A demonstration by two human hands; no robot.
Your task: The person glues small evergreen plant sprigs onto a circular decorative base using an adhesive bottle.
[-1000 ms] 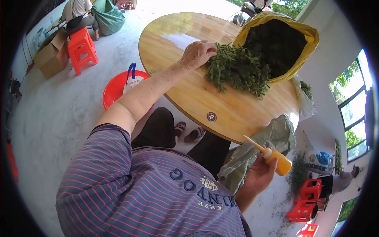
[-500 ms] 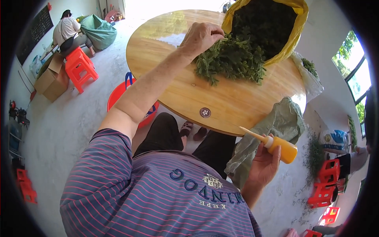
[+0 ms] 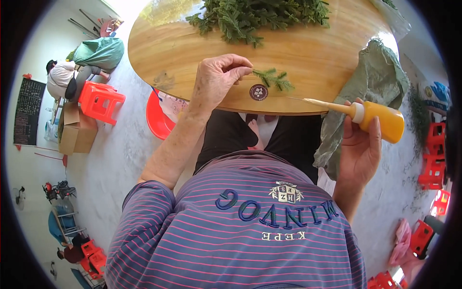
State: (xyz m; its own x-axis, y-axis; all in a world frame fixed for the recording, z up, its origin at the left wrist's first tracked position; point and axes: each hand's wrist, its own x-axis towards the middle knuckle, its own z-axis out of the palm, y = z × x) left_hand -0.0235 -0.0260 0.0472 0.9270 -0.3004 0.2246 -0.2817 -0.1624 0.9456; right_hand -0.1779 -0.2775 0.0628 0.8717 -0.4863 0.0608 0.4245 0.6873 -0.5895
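Left hand [image 3: 216,79]: green sprig [image 3: 273,80] pinched by one end near the round sticker [image 3: 259,92] | Right hand [image 3: 360,156]: orange bottle [image 3: 385,123] gripped, nozzle [image 3: 332,106] pointed leftward | Greenery pile [image 3: 260,18]: heaped farther back on the surface [image 3: 178,55]

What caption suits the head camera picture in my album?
Left hand pinches a green sprig; right hand holds a yellow bottle.

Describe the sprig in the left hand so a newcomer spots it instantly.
Find the wooden table across the top. Toward its near edge, beside a dark round emblem, the left hand pinches a small green sprig by one end. Unlike the heaped greenery farther back, it is one separate piece.
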